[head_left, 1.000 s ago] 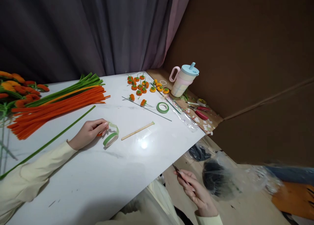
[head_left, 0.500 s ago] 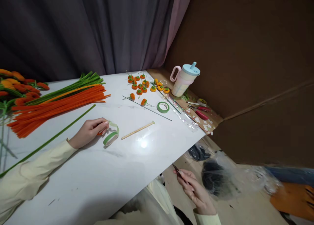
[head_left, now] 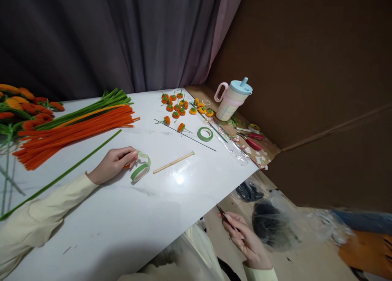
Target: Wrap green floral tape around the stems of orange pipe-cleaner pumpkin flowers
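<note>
My left hand [head_left: 118,163] rests on the table with its fingers pinched on the loose end of a green floral tape [head_left: 140,173], whose roll stands on edge beside the fingertips. A bit of orange shows under those fingers; its shape is mostly hidden. Off the table's front edge, my right hand [head_left: 245,236] is closed around a slim, dark, pointed tool [head_left: 226,217]; whether it is tweezers or small scissors I cannot tell. A thin wooden stick [head_left: 173,162] lies to the right of the tape. Beyond it are small orange pumpkins [head_left: 175,114] with green tops.
Orange pipe cleaners [head_left: 79,132] and green ones [head_left: 113,97] lie at the left. A second green tape roll [head_left: 205,134], yellow pumpkins [head_left: 192,110], a tumbler [head_left: 233,100] and red-handled pliers [head_left: 253,144] are to the right. Plastic bags [head_left: 275,224] sit below the table's edge.
The whole view has shifted slightly, so things appear a little further right. Both hands keep the same hold and nearly the same place.
</note>
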Demonstrator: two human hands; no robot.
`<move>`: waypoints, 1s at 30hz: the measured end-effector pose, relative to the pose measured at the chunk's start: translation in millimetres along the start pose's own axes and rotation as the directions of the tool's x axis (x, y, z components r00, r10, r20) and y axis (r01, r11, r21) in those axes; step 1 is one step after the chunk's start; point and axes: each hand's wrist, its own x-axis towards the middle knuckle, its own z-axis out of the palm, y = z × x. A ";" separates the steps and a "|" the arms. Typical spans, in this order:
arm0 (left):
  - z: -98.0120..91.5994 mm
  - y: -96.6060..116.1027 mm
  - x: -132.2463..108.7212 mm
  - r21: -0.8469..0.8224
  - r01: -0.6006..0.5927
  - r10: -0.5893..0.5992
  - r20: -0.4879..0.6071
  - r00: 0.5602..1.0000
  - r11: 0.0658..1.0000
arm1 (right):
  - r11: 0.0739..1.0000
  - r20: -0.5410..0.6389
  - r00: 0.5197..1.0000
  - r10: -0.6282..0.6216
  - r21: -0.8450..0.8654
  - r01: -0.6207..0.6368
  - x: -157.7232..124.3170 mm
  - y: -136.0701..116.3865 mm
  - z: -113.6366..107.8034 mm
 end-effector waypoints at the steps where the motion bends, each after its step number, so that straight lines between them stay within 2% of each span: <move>1: 0.0 0.4 0.0 0.004 0.000 0.000 0.000 1.000 1.000 | 1.000 0.000 1.000 -0.004 -0.002 0.004 -0.1 -0.1 0.1; 13: -0.3 1.9 0.3 -0.012 -0.002 0.002 0.010 1.000 1.000 | 0.999 0.029 0.999 -0.027 -0.030 0.028 -0.3 -0.2 0.0; 25: 0.4 -1.2 -0.3 -0.065 0.014 -0.013 0.013 1.000 0.998 | 0.998 -0.007 1.000 -0.027 -0.059 0.027 -1.4 1.4 -1.8; 28: 0.7 -1.6 -0.6 -0.084 0.015 -0.014 0.010 1.000 0.996 | 0.987 -0.103 0.993 -0.057 -0.155 0.041 -12.1 -8.6 -14.5; 30: 0.8 -2.0 -0.9 -0.093 0.001 0.000 0.010 1.000 0.996 | 0.955 -0.116 0.992 -0.057 -0.297 0.021 -21.7 -27.2 -25.2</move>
